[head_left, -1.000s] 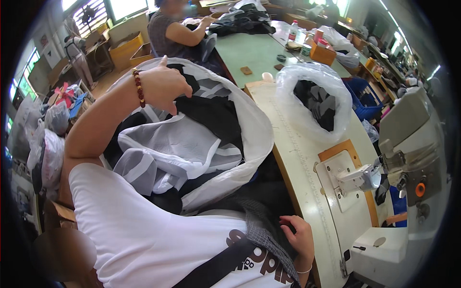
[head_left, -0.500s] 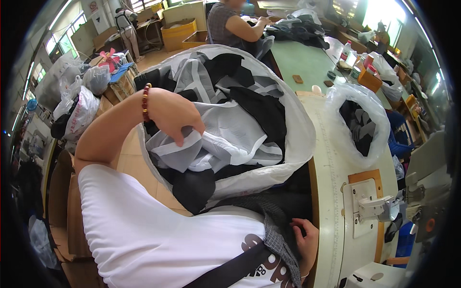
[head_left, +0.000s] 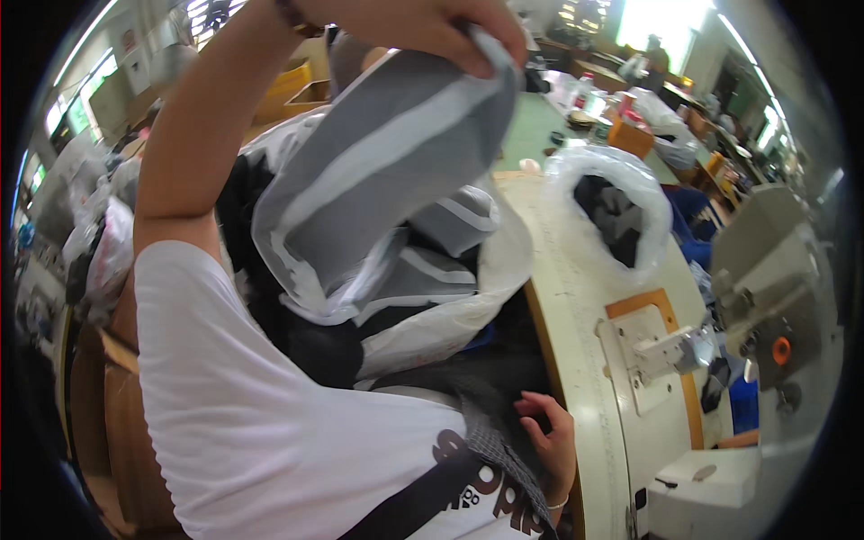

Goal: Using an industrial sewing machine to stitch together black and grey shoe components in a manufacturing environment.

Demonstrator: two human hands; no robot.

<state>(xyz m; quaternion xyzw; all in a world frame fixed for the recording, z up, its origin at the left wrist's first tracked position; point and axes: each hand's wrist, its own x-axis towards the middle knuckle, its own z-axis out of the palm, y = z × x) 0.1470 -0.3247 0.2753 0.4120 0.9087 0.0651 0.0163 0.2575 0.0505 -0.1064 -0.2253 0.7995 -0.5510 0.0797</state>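
My left hand (head_left: 432, 31) is raised at the top, its fingers closed on the upper edge of a grey fabric piece (head_left: 360, 171) with pale bands. The piece hangs down over a large white plastic sack (head_left: 432, 337), covering much of it. Inside the sack, other grey pieces (head_left: 427, 279) with pale strips and black fabric (head_left: 333, 351) show below and beside the held one. My right hand (head_left: 551, 441) rests low by the table edge, next to the dark checked cloth at my waist. Its fingers are loosely bent and apart, with nothing visible in them.
To the right runs a pale worktable (head_left: 571, 351) with a sewing machine (head_left: 670, 351). A clear plastic bag (head_left: 657, 193) of dark pieces stands on it. Cardboard boxes (head_left: 135, 432) are at my left. A green table (head_left: 531, 135) with bottles and boxes lies beyond.
My left hand has lifted the grey fabric piece up out of the sack, toward the top of the view. The view has turned somewhat to the right. My right hand stays by the table edge.
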